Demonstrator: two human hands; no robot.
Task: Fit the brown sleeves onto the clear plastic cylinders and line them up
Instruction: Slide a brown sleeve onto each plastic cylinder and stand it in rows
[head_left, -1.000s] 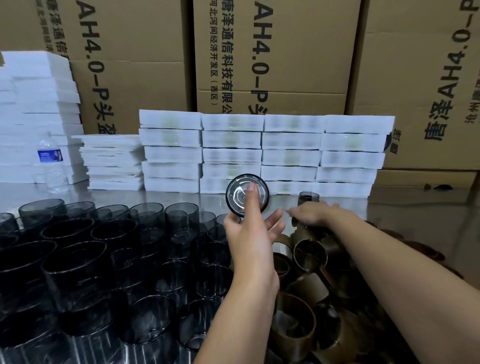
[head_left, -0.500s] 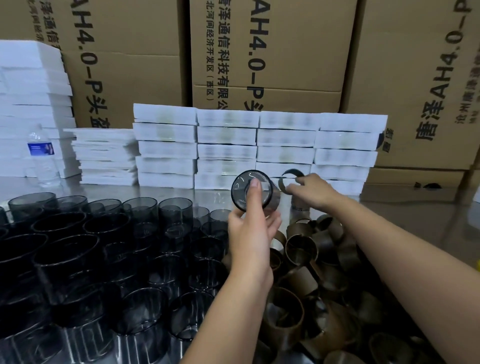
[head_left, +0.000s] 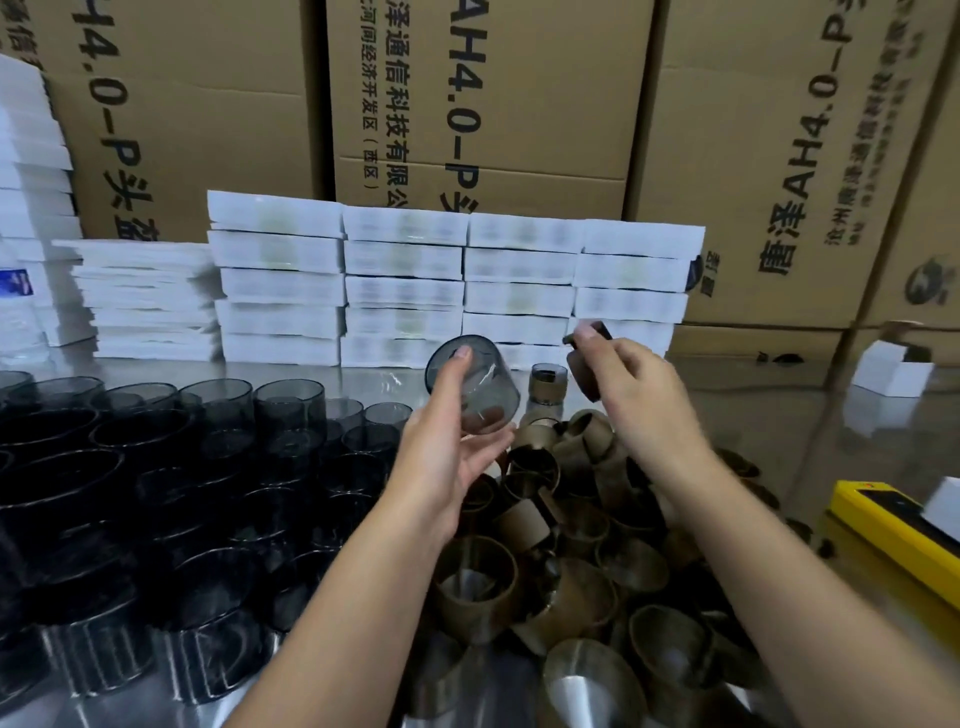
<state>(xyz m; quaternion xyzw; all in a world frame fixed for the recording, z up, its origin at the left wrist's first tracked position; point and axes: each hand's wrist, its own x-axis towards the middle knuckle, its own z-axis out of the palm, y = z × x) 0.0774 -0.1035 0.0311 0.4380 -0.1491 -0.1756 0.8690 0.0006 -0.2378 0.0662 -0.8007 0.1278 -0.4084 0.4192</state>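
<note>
My left hand (head_left: 447, 441) holds a clear smoky plastic cylinder (head_left: 475, 387) tilted above the table, fingers around its side. My right hand (head_left: 631, 387) pinches a brown sleeve (head_left: 584, 358) just right of the cylinder, apart from it. One cylinder with a brown sleeve on it (head_left: 548, 382) stands upright on the table behind the hands. Many bare cylinders (head_left: 218, 447) stand on the left. A heap of loose brown sleeves (head_left: 566, 545) lies below my right arm.
White flat boxes (head_left: 405, 291) are stacked along the back of the steel table (head_left: 779, 441), with large cardboard cartons (head_left: 493, 104) behind. A yellow object (head_left: 893, 525) lies at the right edge. A small white box (head_left: 891, 371) sits far right.
My left hand tilted the cylinder from rim-facing-me to its side. My right hand lifted a brown sleeve from the heap up beside the cylinder. The camera view shifted downward and right.
</note>
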